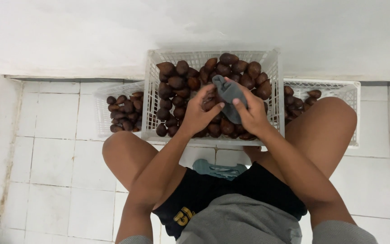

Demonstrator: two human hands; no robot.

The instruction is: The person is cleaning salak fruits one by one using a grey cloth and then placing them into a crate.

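A grey cloth [229,97] sat over the middle white basket [152,97], held between both hands. The right hand [252,116] gripped the soft, crumpled fabric; the left hand [199,115] curled around a brown fruit [210,102] pressed against it, apparently being wiped. This basket was heaped with a fruit pile [177,86] of pointed, scaly, dark brown pieces, so most looked still unhandled. A left basket [101,108] of the same slatted plastic held a smaller batch, and a right basket [344,92] showed a few more behind the knee. The person squatted on a white tiled floor [55,149] with dark grout lines, against a white wall. A teal cloth [217,169] lay at the lap.
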